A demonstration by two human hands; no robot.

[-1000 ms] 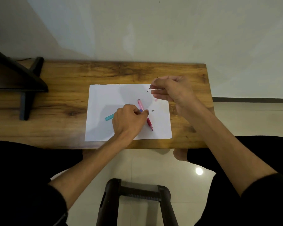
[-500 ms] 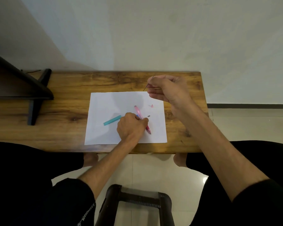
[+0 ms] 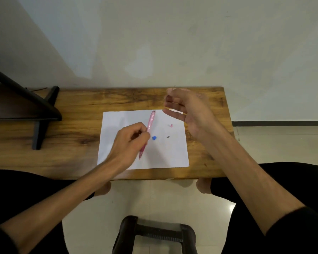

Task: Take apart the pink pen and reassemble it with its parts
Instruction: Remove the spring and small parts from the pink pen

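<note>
My left hand (image 3: 130,142) grips the pink pen barrel (image 3: 151,121) near its middle and holds it tilted over the white paper (image 3: 173,154), open end pointing away from me, darker pink grip end toward me. My right hand (image 3: 187,109) hovers above the paper's far right corner, fingers pinched on a thin refill (image 3: 173,87) whose tip sticks up past the fingertips. On the paper lie a small blue piece (image 3: 154,137), a tiny dark spring (image 3: 168,137) and a small pink cap piece (image 3: 171,125).
The paper rests on a wooden bench (image 3: 77,129) against a pale wall. A black stand (image 3: 35,110) occupies the bench's left end. A dark stool (image 3: 154,233) is on the tiled floor between my knees.
My left hand has picked the pink barrel up off the paper and swung it upright, uncovering the blue piece. The teal part is hidden now. My right hand kept the refill and stayed put.
</note>
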